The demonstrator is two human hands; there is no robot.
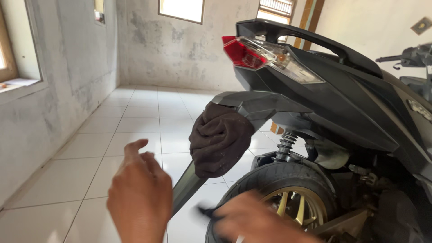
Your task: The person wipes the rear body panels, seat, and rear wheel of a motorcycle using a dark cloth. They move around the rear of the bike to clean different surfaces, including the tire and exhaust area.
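1. Two bare hands low in view: left hand at 7 o'clock, raised off everything, fingers loosely curled, grasping nothing; right hand at 6 o'clock, blurred, pressed near the rear tyre with something small and dark at its fingertips; grip impossible to tell.
2. Dark brown rag draped over the black rear mudguard, hanging at centre, just above the tyre and between the hands.
3. White glossy floor tiles stretching toward 11 o'clock; stained grey plaster walls; bright windows at 12 o'clock and 9 o'clock.
4. Black scooter tail filling 1 to 4 o'clock, red tail lamp at 12 o'clock, gold wheel spokes at 5 o'clock.
5. Cut off: scooter front, lower wheel, both wrists. Second handlebar at 2 o'clock, barely legible.
6. Open floor at 8 to 11 o'clock; cramped at 3 to 5 o'clock.
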